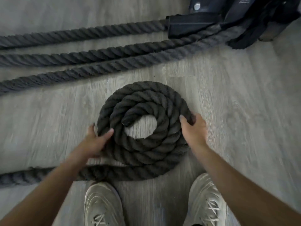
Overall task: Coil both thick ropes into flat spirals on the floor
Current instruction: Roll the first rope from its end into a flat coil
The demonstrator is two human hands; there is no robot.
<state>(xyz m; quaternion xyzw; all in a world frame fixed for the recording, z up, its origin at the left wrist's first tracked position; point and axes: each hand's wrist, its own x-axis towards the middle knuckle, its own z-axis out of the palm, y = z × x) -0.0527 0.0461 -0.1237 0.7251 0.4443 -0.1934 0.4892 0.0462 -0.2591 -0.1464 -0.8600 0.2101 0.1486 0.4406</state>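
Both bare forearms reach forward and down to the rope coil [143, 128]. The left hand [96, 141] grips the coil's left outer turn, thumb laid over the top, fingers curled around the outside. The right hand [193, 128] grips its right outer edge, fingertips hooked over the rope

- I see the coiled rope [143, 128]: dark charcoal, twisted-strand pattern
- straight rope runs [91, 53]: same twist, look greyer
- floor [236, 95]: pale grey wood grain planks
- shoes [102, 204]: off-white, light laces
- anchor bracket [192, 25]: black, silver bolt
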